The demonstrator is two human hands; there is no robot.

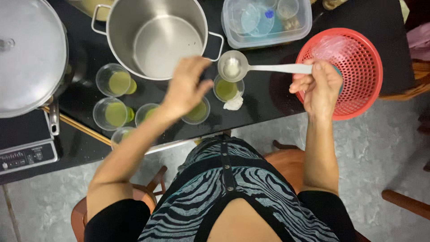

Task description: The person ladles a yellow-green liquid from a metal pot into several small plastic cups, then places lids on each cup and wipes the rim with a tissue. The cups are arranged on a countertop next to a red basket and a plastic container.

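Lap: zebra-striped dress [233, 188] lies nearest, below both hands.
Left hand: left hand [186, 87] hovers over a clear cup [197, 112] of green liquid, fingers loosely curled, gripping nothing that shows.
Right hand: right hand [320, 85] is closed around the handle of a metal ladle [233, 66].
Ladle: bowl sits between the hands, just above another green-filled cup [227, 89].
Pot: empty steel pot [156, 36] stands beyond the left hand.
Basket: red basket [358, 67] lies under the right hand.
Bench: black bench [268, 103] carries more cups [115, 96] outward of the left hand.
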